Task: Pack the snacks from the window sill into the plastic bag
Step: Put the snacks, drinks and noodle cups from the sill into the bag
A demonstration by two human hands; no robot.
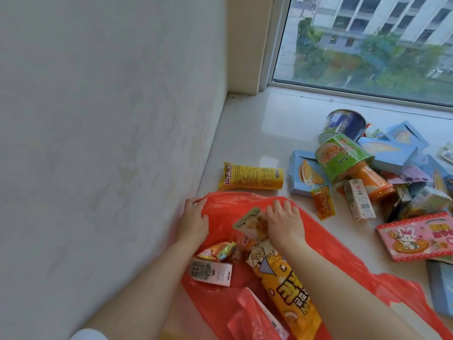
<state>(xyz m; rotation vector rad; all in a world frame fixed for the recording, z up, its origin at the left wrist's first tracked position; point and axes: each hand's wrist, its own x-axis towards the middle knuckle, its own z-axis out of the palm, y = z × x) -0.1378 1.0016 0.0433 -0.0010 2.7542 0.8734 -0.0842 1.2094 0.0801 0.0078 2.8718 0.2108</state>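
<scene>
Red plastic bag [326, 244] spread flat on the window sill [264, 133], mouth toward the wall [98, 143], already holding several snacks: a long orange-yellow packet with cartoon print [284, 283], a small white carton [213, 272], a crinkled foil sweet wrapper [218, 251] and a red-edged pack [257, 315] near the bottom edge of view.

Left hand [193, 222] at the bag's far rim beside the wall, fingers curled over the red plastic — grip closed on the rim. Right hand [284, 222] over the bag's opening, fingers bent down onto a small grey-green snack packet [247, 223] with brownish contents, grip closed on it; exact finger placement hidden under the knuckles.

Just beyond the bag, lying on its side near the wall, a yellow packet with printed text [252, 179]. Farther right, a loose heap: a light blue box showing a sandwich biscuit [306, 177], a green tub [340, 155] tipped on its side against an orange tube [375, 182], a dark blue cup [345, 123] behind them, more light blue boxes [389, 150], a small orange sachet [323, 203], a slim white carton [359, 202] and a pink box with a rabbit drawing [416, 236] — nearest the right edge. Window [367, 45] at the back of the sill, with buildings and trees outside.
</scene>
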